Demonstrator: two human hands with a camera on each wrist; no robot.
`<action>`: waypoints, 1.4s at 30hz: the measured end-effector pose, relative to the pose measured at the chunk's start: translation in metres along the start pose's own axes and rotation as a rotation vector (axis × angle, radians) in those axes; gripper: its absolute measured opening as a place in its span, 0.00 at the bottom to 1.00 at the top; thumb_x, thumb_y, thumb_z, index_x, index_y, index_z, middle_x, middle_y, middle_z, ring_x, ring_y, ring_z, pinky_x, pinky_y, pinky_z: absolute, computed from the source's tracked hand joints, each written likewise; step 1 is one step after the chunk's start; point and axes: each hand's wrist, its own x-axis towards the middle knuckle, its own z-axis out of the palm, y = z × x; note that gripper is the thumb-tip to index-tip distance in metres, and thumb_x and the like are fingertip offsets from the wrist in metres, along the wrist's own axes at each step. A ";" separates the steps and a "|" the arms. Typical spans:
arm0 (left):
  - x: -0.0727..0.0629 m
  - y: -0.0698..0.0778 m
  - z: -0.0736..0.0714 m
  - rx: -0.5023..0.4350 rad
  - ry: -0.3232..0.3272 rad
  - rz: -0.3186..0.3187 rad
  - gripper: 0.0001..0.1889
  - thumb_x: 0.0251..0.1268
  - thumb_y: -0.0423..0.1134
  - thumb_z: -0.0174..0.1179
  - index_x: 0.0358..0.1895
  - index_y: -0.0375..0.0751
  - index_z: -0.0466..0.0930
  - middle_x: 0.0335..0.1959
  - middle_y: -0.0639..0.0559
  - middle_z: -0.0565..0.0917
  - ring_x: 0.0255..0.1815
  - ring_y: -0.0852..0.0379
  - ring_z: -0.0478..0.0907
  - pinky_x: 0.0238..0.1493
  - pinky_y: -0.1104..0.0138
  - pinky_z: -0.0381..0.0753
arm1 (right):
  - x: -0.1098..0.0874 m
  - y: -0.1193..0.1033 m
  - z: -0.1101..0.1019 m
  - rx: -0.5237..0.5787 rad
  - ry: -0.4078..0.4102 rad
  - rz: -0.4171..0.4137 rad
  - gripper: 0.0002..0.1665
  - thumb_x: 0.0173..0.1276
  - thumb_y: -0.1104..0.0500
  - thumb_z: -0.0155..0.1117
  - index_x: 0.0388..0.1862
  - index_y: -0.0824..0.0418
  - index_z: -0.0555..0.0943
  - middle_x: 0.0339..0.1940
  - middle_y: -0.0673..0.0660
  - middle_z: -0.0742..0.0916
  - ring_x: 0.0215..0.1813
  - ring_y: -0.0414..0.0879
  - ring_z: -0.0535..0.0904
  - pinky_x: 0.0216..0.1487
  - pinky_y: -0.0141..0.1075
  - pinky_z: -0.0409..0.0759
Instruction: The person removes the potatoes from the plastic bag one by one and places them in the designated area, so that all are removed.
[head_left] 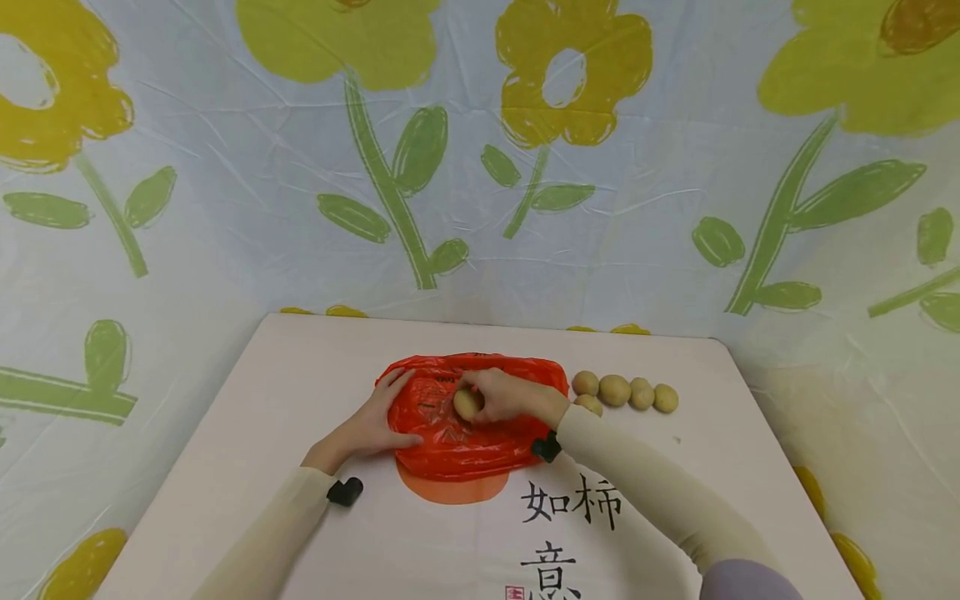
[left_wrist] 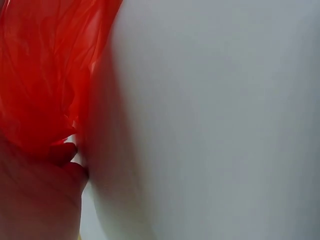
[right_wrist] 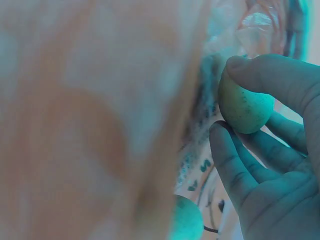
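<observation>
A red plastic bag [head_left: 450,462] lies spread on the table. My right hand [head_left: 501,395] holds a yellowish-brown potato [head_left: 468,404] over the middle of the bag; in the right wrist view, thumb and fingers grip the potato [right_wrist: 245,107] from both sides. At the bag's left side rests my left hand [head_left: 372,422], its thumb and fingers spread apart over the plastic. Only part of that hand [left_wrist: 40,195] shows beside the red bag [left_wrist: 45,75] in the left wrist view.
Several potatoes [head_left: 615,390] sit on the table to the right of the bag, near the right forearm. The pale table cover [head_left: 337,550] bears black characters and an orange print partly under the bag. A flower-patterned sheet [head_left: 480,267] hangs behind and at the sides.
</observation>
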 end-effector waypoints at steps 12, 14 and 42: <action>0.004 0.001 -0.005 0.026 -0.008 -0.011 0.61 0.53 0.57 0.76 0.85 0.48 0.44 0.84 0.38 0.43 0.82 0.30 0.48 0.73 0.31 0.61 | -0.017 0.000 -0.017 0.036 0.117 -0.025 0.32 0.65 0.57 0.74 0.68 0.58 0.76 0.58 0.53 0.83 0.54 0.46 0.77 0.58 0.38 0.82; 0.005 0.002 -0.006 0.026 -0.006 -0.009 0.61 0.53 0.56 0.77 0.85 0.48 0.44 0.84 0.38 0.44 0.82 0.31 0.48 0.73 0.32 0.62 | -0.022 0.000 -0.020 0.054 0.130 -0.013 0.33 0.65 0.58 0.73 0.69 0.58 0.76 0.60 0.53 0.83 0.53 0.47 0.78 0.56 0.38 0.82; 0.012 -0.011 -0.006 0.037 -0.008 0.048 0.58 0.54 0.56 0.77 0.84 0.47 0.50 0.84 0.38 0.48 0.82 0.31 0.50 0.71 0.30 0.63 | -0.117 0.035 -0.054 0.213 0.389 0.084 0.33 0.63 0.62 0.72 0.68 0.61 0.75 0.61 0.59 0.83 0.58 0.55 0.83 0.54 0.50 0.87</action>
